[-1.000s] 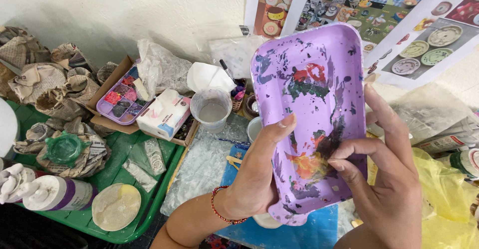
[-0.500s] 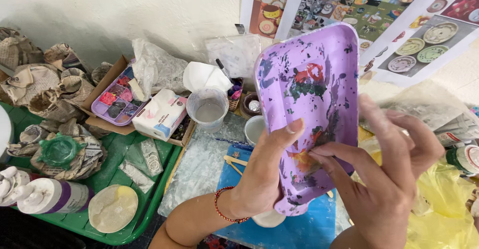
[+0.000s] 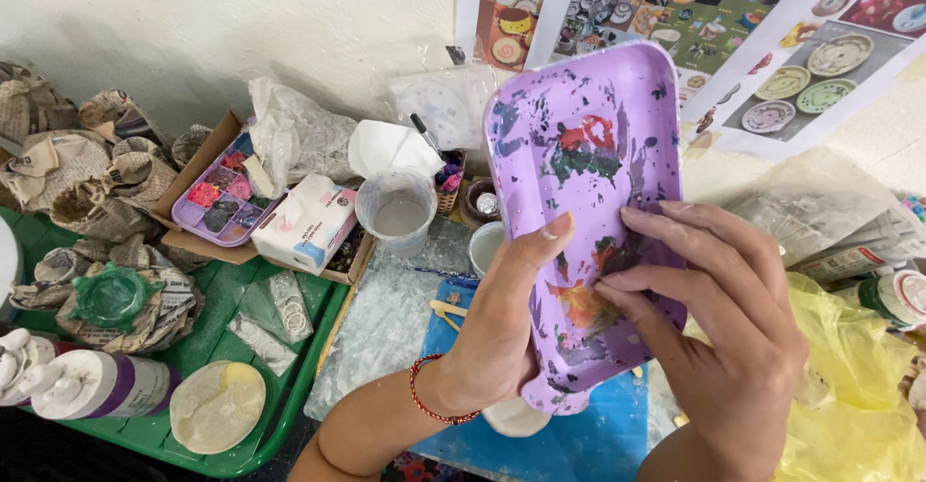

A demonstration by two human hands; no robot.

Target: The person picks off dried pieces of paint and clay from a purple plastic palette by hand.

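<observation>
Low in the frame, the left hand [image 3: 497,323] is gripping the lilac paint-stained tray [image 3: 588,202] by its left edge, holding it upright at centre. The right hand [image 3: 723,318] is lying open, fingers [image 3: 675,250] spread across the tray's face. Beyond, left of centre, a plastic cup [image 3: 397,210] is sitting beside a tissue box [image 3: 304,223].
</observation>
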